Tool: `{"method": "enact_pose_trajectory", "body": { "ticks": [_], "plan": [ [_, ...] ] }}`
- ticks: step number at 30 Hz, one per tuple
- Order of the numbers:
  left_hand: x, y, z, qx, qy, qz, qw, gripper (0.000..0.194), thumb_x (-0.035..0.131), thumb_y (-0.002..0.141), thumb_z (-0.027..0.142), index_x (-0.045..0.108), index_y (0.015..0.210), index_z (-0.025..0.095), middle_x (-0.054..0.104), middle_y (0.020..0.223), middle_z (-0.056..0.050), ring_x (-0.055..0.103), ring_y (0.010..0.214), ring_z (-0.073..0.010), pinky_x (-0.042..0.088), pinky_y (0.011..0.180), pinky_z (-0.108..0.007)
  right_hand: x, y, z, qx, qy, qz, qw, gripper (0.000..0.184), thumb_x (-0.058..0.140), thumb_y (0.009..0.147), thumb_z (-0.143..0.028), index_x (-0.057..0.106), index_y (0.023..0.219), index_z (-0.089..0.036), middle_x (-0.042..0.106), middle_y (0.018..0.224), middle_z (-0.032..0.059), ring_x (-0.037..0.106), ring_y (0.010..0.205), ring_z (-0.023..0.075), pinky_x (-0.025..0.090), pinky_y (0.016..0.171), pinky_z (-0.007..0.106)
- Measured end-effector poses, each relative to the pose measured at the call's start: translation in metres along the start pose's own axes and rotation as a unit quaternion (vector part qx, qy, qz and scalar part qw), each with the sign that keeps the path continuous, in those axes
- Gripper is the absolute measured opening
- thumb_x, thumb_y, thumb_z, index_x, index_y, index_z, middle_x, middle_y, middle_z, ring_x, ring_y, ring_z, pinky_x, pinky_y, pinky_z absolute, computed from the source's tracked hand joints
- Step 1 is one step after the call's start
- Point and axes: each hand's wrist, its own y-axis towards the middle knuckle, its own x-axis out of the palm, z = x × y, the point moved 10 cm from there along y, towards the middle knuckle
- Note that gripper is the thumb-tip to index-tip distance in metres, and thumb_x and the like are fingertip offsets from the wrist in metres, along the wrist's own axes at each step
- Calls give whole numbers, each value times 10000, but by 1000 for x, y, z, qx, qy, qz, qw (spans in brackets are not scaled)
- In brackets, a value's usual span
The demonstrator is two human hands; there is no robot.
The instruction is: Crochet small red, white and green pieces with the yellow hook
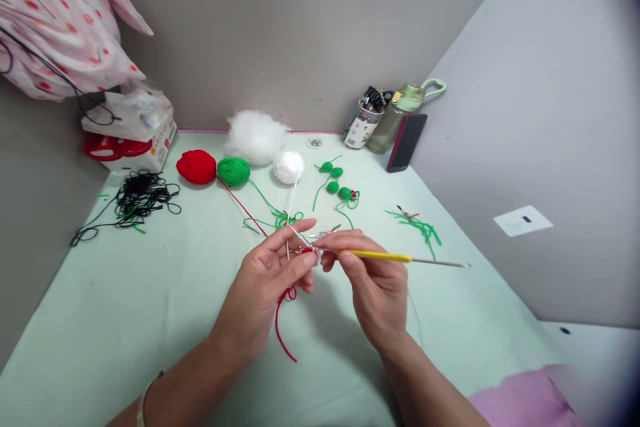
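My left hand (273, 273) pinches a small red and white crochet piece (311, 253) between thumb and fingers. White yarn runs over its raised index finger from the white yarn ball (289, 167) behind. A red yarn tail (281, 330) hangs below this hand onto the table. In my right hand (376, 283) is a crochet hook (383, 255) with a yellow handle, held nearly level. One metal end points right, past the hand; the other meets the crochet piece, where fingers partly hide it.
Behind my hands lie a red yarn ball (197, 167), a green yarn ball (233, 172), white stuffing (256, 137) and small green crocheted pieces (345, 193). Tangled black cord (143, 197) is at left, green yarn scraps (423, 228) at right. A phone (407, 143) leans against a bottle (387, 127).
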Motion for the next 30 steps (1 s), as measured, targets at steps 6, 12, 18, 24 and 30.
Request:
{"method": "enact_pose_trajectory", "body": {
  "ticks": [6,12,18,24,30],
  "plan": [
    [1,4,-11,-61,-66,-24,996,392,863,833,288,790,1210,207,595,594,58,504,529,-63,429,564,-193,-1,-9,-15,-83,-114,-5,990,360,685,948,-94,792,1190,-337,784,1071,56,721,935,225,586,821,392],
    [-2,5,-1,-34,-44,-13,998,352,854,825,234,798,1173,226,599,589,67,507,507,-60,435,541,-183,-9,3,14,55,95,4,994,194,625,1030,-243,811,1035,-295,748,925,33,654,777,167,545,672,323],
    [3,1,4,-5,4,-14,1000,302,831,851,276,802,1146,221,665,677,37,592,588,-89,464,604,-224,-5,2,28,107,136,-4,985,155,667,1014,-292,821,1013,-283,772,934,27,664,738,133,560,686,289],
    [-2,1,6,-2,27,-1,1000,239,814,858,290,810,1089,231,653,719,39,571,566,-77,445,595,-239,-6,2,30,139,191,5,972,218,590,1053,-332,768,973,-236,782,899,26,712,689,131,608,652,274],
    [-5,0,8,33,47,12,998,307,830,854,271,795,1159,266,663,850,42,617,620,-70,477,631,-224,-4,-10,-12,-66,-93,-26,993,277,537,1046,-153,729,1178,-304,778,1030,31,747,879,173,620,813,346]
  ]
}}
